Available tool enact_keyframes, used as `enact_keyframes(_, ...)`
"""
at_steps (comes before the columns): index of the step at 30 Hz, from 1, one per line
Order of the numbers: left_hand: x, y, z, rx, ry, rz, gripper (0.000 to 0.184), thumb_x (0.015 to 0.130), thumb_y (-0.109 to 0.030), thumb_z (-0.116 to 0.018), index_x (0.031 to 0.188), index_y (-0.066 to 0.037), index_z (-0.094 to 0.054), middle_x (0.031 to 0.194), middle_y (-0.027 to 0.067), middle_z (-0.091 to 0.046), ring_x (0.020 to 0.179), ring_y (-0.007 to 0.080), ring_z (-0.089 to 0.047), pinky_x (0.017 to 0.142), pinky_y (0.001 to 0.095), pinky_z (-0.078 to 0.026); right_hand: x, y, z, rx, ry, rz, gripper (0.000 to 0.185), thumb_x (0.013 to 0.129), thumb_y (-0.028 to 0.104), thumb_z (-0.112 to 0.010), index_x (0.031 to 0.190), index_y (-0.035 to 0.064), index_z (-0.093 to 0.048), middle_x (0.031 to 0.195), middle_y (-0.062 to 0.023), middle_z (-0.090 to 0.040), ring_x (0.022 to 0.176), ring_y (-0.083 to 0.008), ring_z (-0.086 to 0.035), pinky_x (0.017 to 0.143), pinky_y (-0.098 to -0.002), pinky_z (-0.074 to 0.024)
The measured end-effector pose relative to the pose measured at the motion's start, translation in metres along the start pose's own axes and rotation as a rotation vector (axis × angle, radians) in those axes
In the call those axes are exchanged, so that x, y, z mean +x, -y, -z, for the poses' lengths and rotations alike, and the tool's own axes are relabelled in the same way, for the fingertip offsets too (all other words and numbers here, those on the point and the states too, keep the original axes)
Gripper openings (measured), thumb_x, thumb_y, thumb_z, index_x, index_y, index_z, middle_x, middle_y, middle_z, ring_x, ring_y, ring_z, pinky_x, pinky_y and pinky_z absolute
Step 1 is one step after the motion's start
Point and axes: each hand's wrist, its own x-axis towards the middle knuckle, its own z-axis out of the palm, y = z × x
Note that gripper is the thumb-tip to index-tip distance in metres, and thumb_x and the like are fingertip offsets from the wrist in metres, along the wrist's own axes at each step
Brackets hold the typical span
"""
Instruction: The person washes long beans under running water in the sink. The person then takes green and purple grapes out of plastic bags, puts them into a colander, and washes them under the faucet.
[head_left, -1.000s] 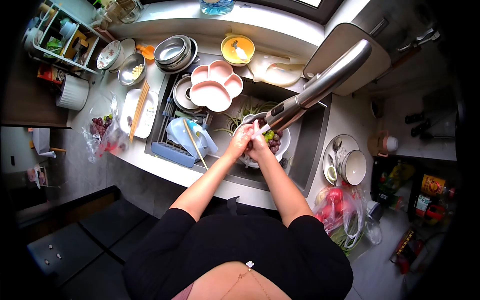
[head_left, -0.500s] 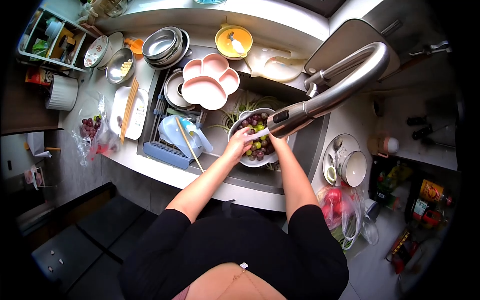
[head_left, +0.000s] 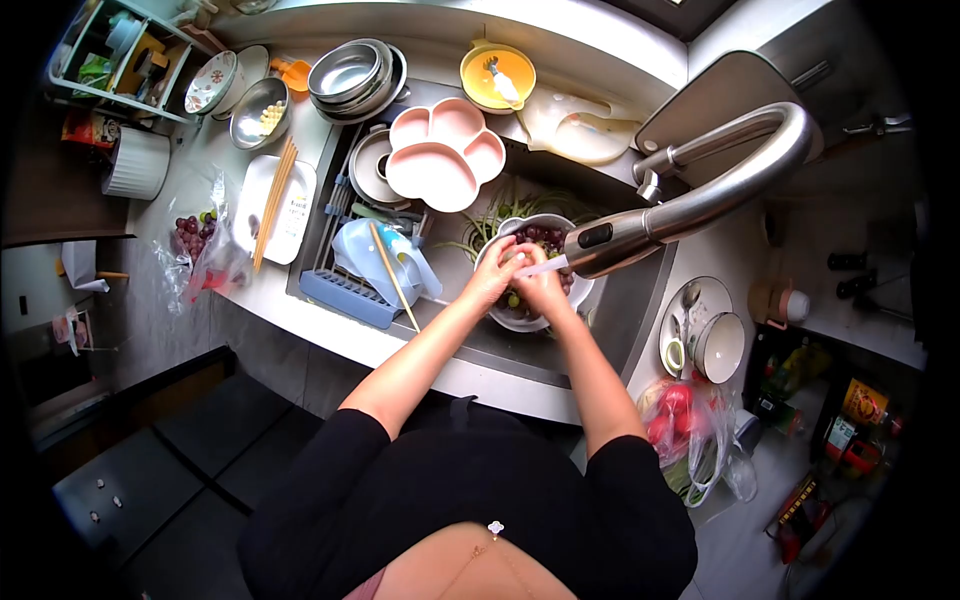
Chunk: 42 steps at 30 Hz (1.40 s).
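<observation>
A white bowl (head_left: 519, 326) of dark red and green grapes (head_left: 541, 237) stands in the sink under the metal faucet (head_left: 625, 240). Water (head_left: 546, 267) streams from the spout toward my hands. Above the grapes, my left hand (head_left: 491, 275) has its fingers bent and pressed together, touching my right hand. My right hand (head_left: 541, 290) is closed as well, its fingertips meeting the left ones. Whatever lies between the fingertips is too small and covered to make out. Long green vegetable stalks (head_left: 492, 215) lie in the sink behind the bowl.
A pink divided plate (head_left: 435, 175) and a blue rack (head_left: 350, 298) occupy the sink's left side. Chopsticks (head_left: 274, 210) rest on a white tray (head_left: 298, 215), near bagged grapes (head_left: 194, 237). Metal bowls (head_left: 345, 70) stand behind. On the right sits a plate with a bowl (head_left: 718, 348).
My right hand has come from the bowl's right side to meet my left hand over the grapes. The whole view has shifted slightly, with the scene moving right.
</observation>
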Motion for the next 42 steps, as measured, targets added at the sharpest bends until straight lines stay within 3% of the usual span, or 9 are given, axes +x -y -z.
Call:
enact_keyframes(2,0.006,0.007,0.001,0.226,0.024,-0.180,0.037,0.090,-0.029,-0.053,0.113,0.000,-0.049,0.106,0.0119,-0.054,0.095,0.0172,-0.054,0.080,0.0293,-0.044,-0.013,0.009,-0.014,-0.035,-0.105,0.253,0.037,0.082,0.018,-0.061,0.112,0.0034,-0.048,0.092,-0.0024,-0.054,0.083,-0.0092,-0.050,0.073,-0.0226,-0.0423)
enact_keyframes(7,0.005,0.000,-0.007,-0.122,-0.081,0.198,0.044,0.093,-0.045,-0.035,0.092,-0.007,-0.057,0.068,0.0037,-0.056,0.043,0.0132,-0.047,0.032,0.0258,-0.033,-0.027,0.024,-0.014,0.549,-0.065,-0.295,0.025,0.090,0.020,-0.052,0.112,0.0088,-0.050,0.091,-0.0026,-0.057,0.064,-0.0066,-0.050,0.053,-0.0202,-0.0423)
enact_keyframes(12,-0.005,0.013,-0.023,0.036,-0.110,-0.032,0.041,0.095,-0.038,-0.038,0.112,-0.004,-0.053,0.108,0.0129,-0.056,0.102,0.0200,-0.052,0.091,0.0305,-0.039,-0.012,-0.002,-0.027,0.806,-0.182,-0.404,0.023,0.092,0.029,-0.049,0.106,0.0109,-0.053,0.087,-0.0020,-0.058,0.067,-0.0102,-0.054,0.057,-0.0248,-0.0468)
enact_keyframes(15,0.006,0.053,-0.008,0.555,-0.126,-0.525,0.041,0.094,-0.035,-0.042,0.118,-0.003,-0.048,0.111,0.0123,-0.054,0.101,0.0200,-0.051,0.091,0.0319,-0.038,-0.008,-0.022,-0.037,1.029,-0.210,-0.418,0.024,0.092,0.031,-0.049,0.106,0.0115,-0.053,0.086,-0.0021,-0.058,0.071,-0.0116,-0.056,0.061,-0.0269,-0.0485)
enact_keyframes(21,0.006,0.023,0.005,-0.054,-0.198,0.139,0.039,0.097,-0.035,-0.036,0.109,-0.003,-0.054,0.096,0.0115,-0.061,0.081,0.0179,-0.060,0.074,0.0298,-0.048,-0.035,0.014,-0.024,0.986,0.001,-0.399,0.024,0.089,0.020,-0.054,0.110,0.0090,-0.055,0.090,0.0002,-0.059,0.068,-0.0067,-0.053,0.057,-0.0205,-0.0459)
enact_keyframes(25,0.014,0.030,0.010,0.147,-0.175,0.035,0.030,0.093,-0.025,-0.042,0.109,-0.002,-0.054,0.100,0.0138,-0.060,0.091,0.0220,-0.058,0.080,0.0319,-0.046,-0.031,0.024,0.014,0.719,-0.267,-0.525,0.012,0.084,0.018,-0.057,0.088,0.0066,-0.057,0.070,0.0009,-0.057,0.053,-0.0027,-0.046,0.042,-0.0164,-0.0349)
enact_keyframes(29,0.009,0.051,0.014,0.932,-0.111,-0.161,0.031,0.082,-0.012,-0.056,0.111,-0.002,-0.052,0.103,0.0184,-0.057,0.100,0.0317,-0.053,0.088,0.0367,-0.042,0.004,-0.035,0.053,-0.092,-0.320,-0.076,0.023,0.082,0.017,-0.062,0.098,0.0006,-0.058,0.090,-0.0058,-0.061,0.082,-0.0136,-0.057,0.070,-0.0283,-0.0480)
enact_keyframes(34,0.000,0.064,0.004,1.230,-0.101,-0.239,0.047,0.072,-0.011,-0.064,0.116,-0.004,-0.049,0.113,0.0221,-0.047,0.104,0.0377,-0.050,0.088,0.0401,-0.041,0.035,-0.054,0.022,-0.822,-0.047,-0.409,0.049,0.080,0.044,-0.055,0.122,0.0199,-0.049,0.119,-0.0151,-0.055,0.108,-0.0360,-0.052,0.092,-0.0428,-0.0389)
enact_keyframes(42,0.030,0.067,0.033,0.309,-0.194,-0.098,0.013,0.076,-0.004,-0.055,0.089,-0.002,-0.057,0.082,0.0075,-0.061,0.074,0.0162,-0.057,0.069,0.0286,-0.047,-0.005,0.010,-0.012,-0.751,0.074,-0.142,0.032,0.080,0.028,-0.053,0.106,0.0103,-0.059,0.093,-0.0179,-0.063,0.087,-0.0330,-0.062,0.075,-0.0406,-0.0477)
